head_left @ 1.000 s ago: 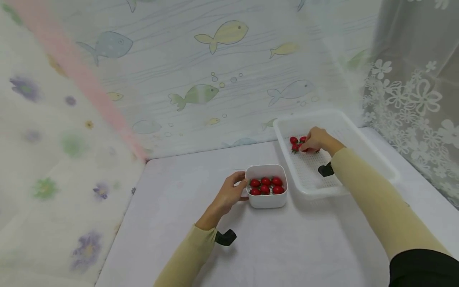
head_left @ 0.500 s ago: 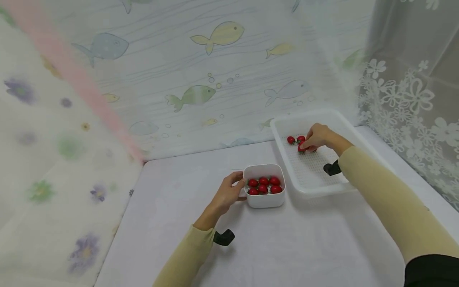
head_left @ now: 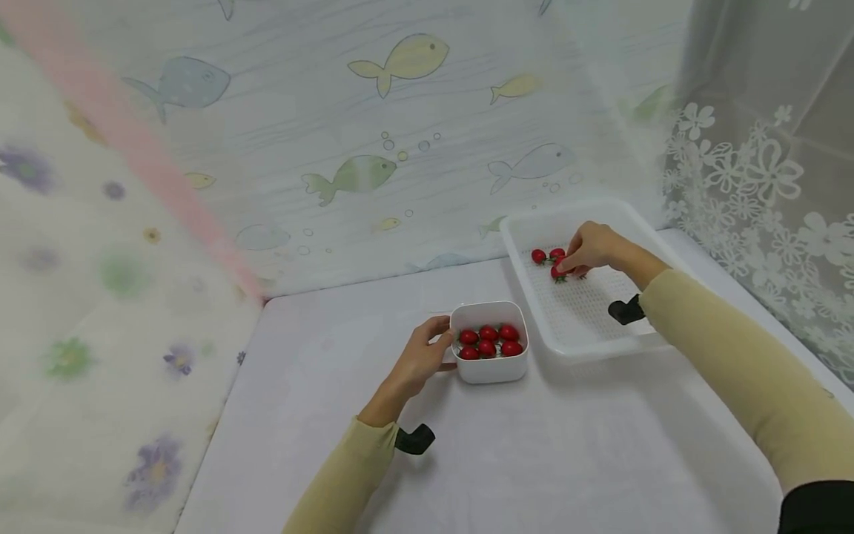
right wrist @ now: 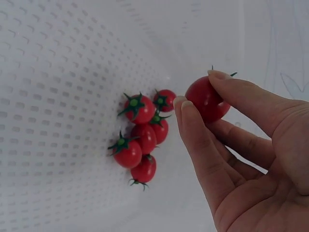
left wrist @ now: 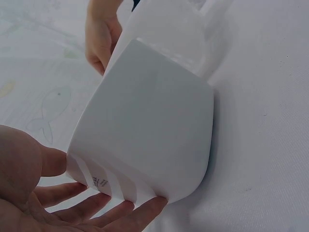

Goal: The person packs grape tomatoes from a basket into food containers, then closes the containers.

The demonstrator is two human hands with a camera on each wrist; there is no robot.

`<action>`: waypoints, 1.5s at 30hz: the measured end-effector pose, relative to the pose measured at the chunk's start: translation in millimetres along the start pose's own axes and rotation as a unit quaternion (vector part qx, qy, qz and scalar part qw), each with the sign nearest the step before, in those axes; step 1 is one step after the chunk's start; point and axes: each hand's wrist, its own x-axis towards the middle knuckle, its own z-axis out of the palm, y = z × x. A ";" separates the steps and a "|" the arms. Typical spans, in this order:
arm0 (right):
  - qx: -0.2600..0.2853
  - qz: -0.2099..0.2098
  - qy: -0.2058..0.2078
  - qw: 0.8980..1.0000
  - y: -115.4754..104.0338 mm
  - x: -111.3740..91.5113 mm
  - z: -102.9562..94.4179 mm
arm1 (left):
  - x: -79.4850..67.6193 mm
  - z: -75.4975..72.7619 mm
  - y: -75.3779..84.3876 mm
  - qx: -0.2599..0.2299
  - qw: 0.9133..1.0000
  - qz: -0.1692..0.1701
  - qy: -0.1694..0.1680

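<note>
Fish-print curtain [head_left: 267,133] behind white table [head_left: 313,348]; one tomato [right wrist: 207,99] pinched

Head: beyond the white box [head_left: 492,372] of six tomatoes [head_left: 488,334], to its right, the right hand [head_left: 594,247] partly hides loose tomatoes [head_left: 538,256] in a basket [head_left: 560,319]; its tomato sits farther from the box than a second ago.

Left wrist: the left hand [left wrist: 48,220] grips the box's wall, contents hidden, print [left wrist: 99,182] unreadable.

Right wrist: the right hand, cut off by the frame, pinches its tomato.

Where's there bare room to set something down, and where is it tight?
Free: the white cloth-covered table between the pale-yellow sleeves, nearer than the small white plastic box; also the near floor of the large white perforated plastic basket. Tight: inside the box, holding six red tomatoes, and the basket's tomato cluster by the right hand.
</note>
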 end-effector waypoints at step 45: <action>0.000 -0.102 0.022 0.995 -30.7 -66.1 6.8 | -1.6 0.9 2.3 -0.008 1.000 0.001 -0.003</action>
